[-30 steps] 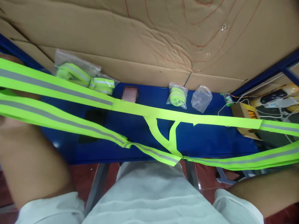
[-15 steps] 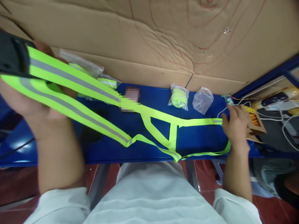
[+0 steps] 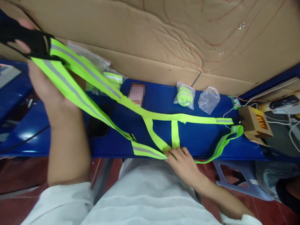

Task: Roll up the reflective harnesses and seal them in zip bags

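Note:
A neon-yellow strap harness (image 3: 161,115) with grey reflective stripes stretches across the blue table. Its left end meets a black strap piece (image 3: 38,45), raised at the upper left. My left hand (image 3: 47,84) is closed on that black piece, with fingers showing through and behind it. At the table's front edge, my right hand (image 3: 181,159) has its curled fingers on the lower neon strap, beside the foot of the short cross strap (image 3: 175,134). The harness's right end loops near the cardboard box.
Bagged neon rolls lie behind the table's middle (image 3: 185,95) and left (image 3: 112,79). A crumpled clear bag (image 3: 209,100), an open cardboard box (image 3: 255,122) and white cables are at right. Cardboard (image 3: 140,40) stands behind; a blue stool (image 3: 241,181) is below right.
My right hand has left the harness's right end and moved left to the lower strap at the front edge. The black piece in my left hand has turned and shows more fully.

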Demonstrator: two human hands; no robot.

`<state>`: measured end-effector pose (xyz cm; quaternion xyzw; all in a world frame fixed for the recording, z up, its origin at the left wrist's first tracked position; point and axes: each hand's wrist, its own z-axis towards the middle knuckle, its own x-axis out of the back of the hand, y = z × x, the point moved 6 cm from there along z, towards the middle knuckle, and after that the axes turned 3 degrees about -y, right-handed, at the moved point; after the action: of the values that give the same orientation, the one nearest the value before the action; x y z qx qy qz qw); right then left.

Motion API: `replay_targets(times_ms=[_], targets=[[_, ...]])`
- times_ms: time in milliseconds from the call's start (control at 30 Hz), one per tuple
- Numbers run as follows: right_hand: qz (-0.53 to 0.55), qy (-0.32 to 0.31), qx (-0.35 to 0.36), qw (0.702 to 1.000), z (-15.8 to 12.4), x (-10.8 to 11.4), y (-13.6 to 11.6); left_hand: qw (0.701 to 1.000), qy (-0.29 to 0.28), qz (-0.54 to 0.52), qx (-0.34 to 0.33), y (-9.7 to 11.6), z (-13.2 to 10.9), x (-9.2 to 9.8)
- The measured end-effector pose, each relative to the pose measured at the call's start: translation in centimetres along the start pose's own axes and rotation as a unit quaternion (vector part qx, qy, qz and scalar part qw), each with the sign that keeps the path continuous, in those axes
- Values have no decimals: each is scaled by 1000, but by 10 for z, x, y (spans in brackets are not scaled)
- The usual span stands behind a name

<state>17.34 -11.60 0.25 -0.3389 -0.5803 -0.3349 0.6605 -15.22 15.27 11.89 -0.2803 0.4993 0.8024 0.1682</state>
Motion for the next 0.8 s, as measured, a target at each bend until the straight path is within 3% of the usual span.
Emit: replay_targets(times_ms=[133,233,400,500,567,667,733,800], targets=[[41,113,10,993,-23,24,7,996,-54,-59,27,-5,-1,-9],[-22,182,-11,983,-36,41,15,994,-82,-68,35,-9,0,-7],[-34,153,76,985,-39,31,13,996,-26,-60,55,-13,2,1],[-36,88,95,991,-38,13,10,995,4,-57,76,-15,0,0],[-39,55,110,992,-41,6,5,994,-10,-69,79,-16,-1,-5],[-6,104,138,985,-50,19,2,993,-62,-82,66,-16,-3,-13],[17,152,102,983,-56,34,10,992,-76,-87,49,-15,-2,-17],[31,164,31,985,-57,45,23,998,-27,-43,37,-13,1,-14]])
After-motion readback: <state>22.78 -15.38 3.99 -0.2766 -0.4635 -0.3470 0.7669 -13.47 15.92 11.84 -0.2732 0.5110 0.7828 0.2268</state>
